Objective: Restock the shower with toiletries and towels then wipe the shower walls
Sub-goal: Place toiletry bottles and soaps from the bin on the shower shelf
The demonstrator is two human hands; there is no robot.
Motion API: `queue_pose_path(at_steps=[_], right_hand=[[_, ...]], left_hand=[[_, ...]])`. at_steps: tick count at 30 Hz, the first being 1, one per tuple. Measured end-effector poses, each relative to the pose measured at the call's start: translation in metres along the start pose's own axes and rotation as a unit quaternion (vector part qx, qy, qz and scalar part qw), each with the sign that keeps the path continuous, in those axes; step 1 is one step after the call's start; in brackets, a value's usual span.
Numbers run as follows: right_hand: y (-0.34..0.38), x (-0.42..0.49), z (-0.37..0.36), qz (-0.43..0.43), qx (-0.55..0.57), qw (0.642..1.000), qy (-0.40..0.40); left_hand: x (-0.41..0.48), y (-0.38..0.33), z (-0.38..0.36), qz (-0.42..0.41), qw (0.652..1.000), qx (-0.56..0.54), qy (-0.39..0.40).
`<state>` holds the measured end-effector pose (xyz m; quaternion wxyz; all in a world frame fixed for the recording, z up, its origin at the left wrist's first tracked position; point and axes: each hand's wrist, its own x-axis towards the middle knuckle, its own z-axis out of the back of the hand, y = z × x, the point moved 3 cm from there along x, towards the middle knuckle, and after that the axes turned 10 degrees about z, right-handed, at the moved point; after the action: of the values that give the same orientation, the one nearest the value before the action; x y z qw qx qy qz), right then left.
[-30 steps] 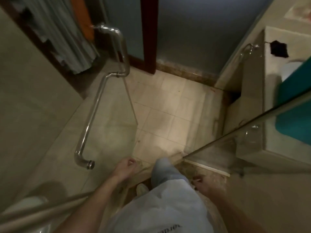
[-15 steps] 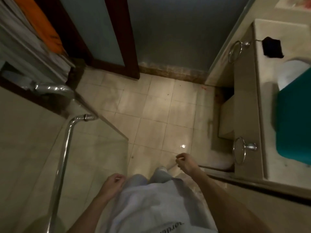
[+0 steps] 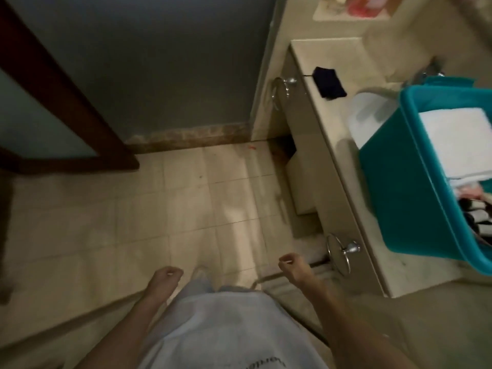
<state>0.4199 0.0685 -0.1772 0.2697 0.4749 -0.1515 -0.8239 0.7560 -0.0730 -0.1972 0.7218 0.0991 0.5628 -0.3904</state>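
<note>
1. The left hand (image 3: 165,276) is curled into a loose fist, holding nothing and touching nothing, hanging over the tiled floor (image 3: 149,214).
2. The right hand (image 3: 292,265) is likewise clenched and empty, near a chrome ring (image 3: 339,253) on the worktop's front.
3. The frame is blurred; items at the far end of the worktop (image 3: 335,83) are too smeared to identify, and the teal basket (image 3: 404,182) is cut off by the right edge.
4. The basket sits on the worktop at about two o'clock from the right hand, well apart from it, with a folded white towel (image 3: 458,142) inside.
5. A dark cloth (image 3: 328,82) lies on the worktop at twelve o'clock.
</note>
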Motion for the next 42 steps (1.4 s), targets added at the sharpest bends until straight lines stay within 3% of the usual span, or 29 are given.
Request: queue_pose_path(at_steps=[6, 10, 18, 23, 28, 31, 38, 42], right_hand=[[-0.012, 0.037, 0.022, -0.071, 0.068, 0.995, -0.024], [0.020, 0.061, 0.057, -0.068, 0.124, 0.988, -0.062], [0.128, 0.113, 0.223, 0.118, 0.134, 0.964, -0.195], [0.187, 0.086, 0.327, 0.227, 0.198, 0.911, -0.283], [0.208, 0.043, 0.394, 0.274, 0.225, 0.849, -0.393], [0.188, 0.026, 0.419, 0.245, 0.254, 0.804, -0.478], [0.102, -0.005, 0.429, 0.038, 0.244, 0.726, -0.642], [0.073, -0.029, 0.408, -0.081, 0.253, 0.693, -0.671]], left_hand=[[0.022, -0.185, -0.006, -0.120, 0.989, 0.076, 0.051], [0.030, -0.275, -0.028, -0.172, 0.976, 0.115, 0.069], [0.065, -0.356, -0.085, -0.142, 0.971, 0.180, 0.067], [0.029, -0.430, -0.121, -0.228, 0.947, 0.207, 0.093], [-0.043, -0.541, -0.173, -0.420, 0.864, 0.239, 0.140], [-0.093, -0.598, -0.205, -0.489, 0.821, 0.234, 0.179], [-0.181, -0.686, -0.279, -0.613, 0.703, 0.251, 0.259], [-0.224, -0.689, -0.327, -0.666, 0.595, 0.316, 0.320]])
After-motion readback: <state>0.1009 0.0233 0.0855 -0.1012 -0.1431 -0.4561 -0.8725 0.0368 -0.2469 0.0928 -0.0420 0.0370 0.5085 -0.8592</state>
